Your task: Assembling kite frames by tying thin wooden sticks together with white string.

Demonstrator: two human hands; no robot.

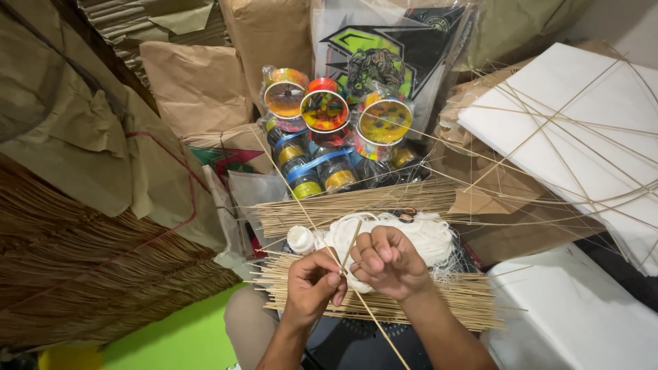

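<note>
My left hand (312, 284) and my right hand (389, 262) meet in front of me, fingers pinched where two thin bamboo sticks (346, 255) cross. One long stick runs diagonally from upper left down past my wrists; a shorter one rises between my fingers. Just behind my hands lies a tangle of white thread (418, 236), and thread seems to run to the crossing. A flat bundle of thin bamboo sticks (439, 301) lies across my lap under both hands.
A second stick bundle (356, 202) lies further back, beside a small white bottle (300, 239). Colourful thread spools (325, 109) stand behind. White paper sheets with stick frames (582, 130) sit at right, a white box (576, 315) lower right, brown paper (82, 137) and straw-like bundles (89, 274) at left.
</note>
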